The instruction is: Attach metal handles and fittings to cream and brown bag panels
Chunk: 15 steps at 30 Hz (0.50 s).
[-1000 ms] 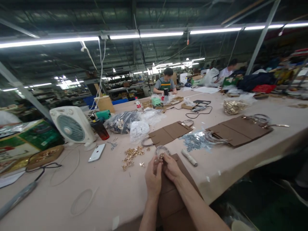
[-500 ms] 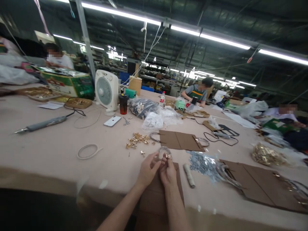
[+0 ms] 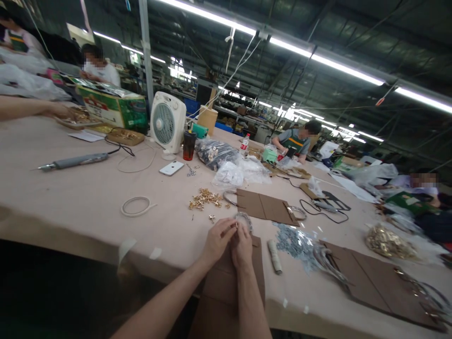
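Observation:
Just above a brown bag panel (image 3: 226,287), my left hand (image 3: 217,239) and my right hand (image 3: 243,247) meet, thumbs and fingertips pinched together. A small shiny metal fitting (image 3: 236,225) shows between the fingertips; its full shape is hidden. Behind the right fingers rises a handle loop (image 3: 245,220) in clear wrapping. Beyond my hands lies a pile of gold-coloured metal fittings (image 3: 205,199), with a single fitting (image 3: 212,217) closer to me. To the right, a rolled grey-green cylinder (image 3: 274,256) rests near the panel's edge.
Another bag panel (image 3: 263,206) with handles lies ahead, and a larger one (image 3: 381,282) at right. Grey-blue small pieces (image 3: 294,242) are spread between. A tape ring (image 3: 136,206), electric screwdriver (image 3: 76,161), phone (image 3: 171,168) and fan (image 3: 167,123) occupy the left. A co-worker's arm (image 3: 31,108) reaches in.
My right hand has turned inward and the gold fitting, earlier plainly visible at its fingertips, is now mostly covered. Both hands' fingertips have come together. At far left another person's arm has appeared.

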### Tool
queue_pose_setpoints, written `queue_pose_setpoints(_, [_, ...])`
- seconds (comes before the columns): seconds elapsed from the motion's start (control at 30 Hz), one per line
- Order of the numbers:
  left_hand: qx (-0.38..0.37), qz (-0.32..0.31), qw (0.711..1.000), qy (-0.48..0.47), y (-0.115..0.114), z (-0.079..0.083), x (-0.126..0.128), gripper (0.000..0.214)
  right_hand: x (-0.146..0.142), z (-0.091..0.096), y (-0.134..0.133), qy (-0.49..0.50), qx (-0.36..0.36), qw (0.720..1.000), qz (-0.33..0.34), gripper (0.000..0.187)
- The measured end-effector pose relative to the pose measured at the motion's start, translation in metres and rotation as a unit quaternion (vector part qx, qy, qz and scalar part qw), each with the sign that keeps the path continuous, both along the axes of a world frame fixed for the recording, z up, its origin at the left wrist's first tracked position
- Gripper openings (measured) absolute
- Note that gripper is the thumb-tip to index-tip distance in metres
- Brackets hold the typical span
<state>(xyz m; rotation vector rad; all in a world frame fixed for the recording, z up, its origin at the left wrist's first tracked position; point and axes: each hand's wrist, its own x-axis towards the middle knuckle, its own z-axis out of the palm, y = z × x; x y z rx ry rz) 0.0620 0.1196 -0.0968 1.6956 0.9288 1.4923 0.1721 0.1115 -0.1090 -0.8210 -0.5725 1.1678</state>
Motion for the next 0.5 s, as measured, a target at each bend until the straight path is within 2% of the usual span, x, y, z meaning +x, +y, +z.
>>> queue_pose_setpoints(0.07, [-0.006, -0.001, 1.000, -0.014, 0.001, 0.001, -0.001, 0.028, -0.001, 0.001, 0.000, -0.024, 0.004, 1.000, 0.010, 0.035])
queue_pose_setpoints(0.17, [-0.010, -0.008, 0.999, -0.033, 0.002, 0.002, -0.001, 0.027, -0.001, 0.004, -0.001, -0.005, -0.002, 0.999, 0.035, 0.038])
queue_pose_setpoints(0.33, [-0.027, -0.015, 0.998, -0.048, 0.004, 0.003, -0.001, 0.027, 0.000, 0.009, 0.000, 0.046, -0.001, 0.996, 0.076, 0.032])
queue_pose_setpoints(0.5, [-0.001, -0.003, 0.999, -0.046, 0.007, 0.005, -0.002, 0.026, -0.001, 0.011, 0.002, 0.064, -0.001, 0.993, 0.094, 0.029])
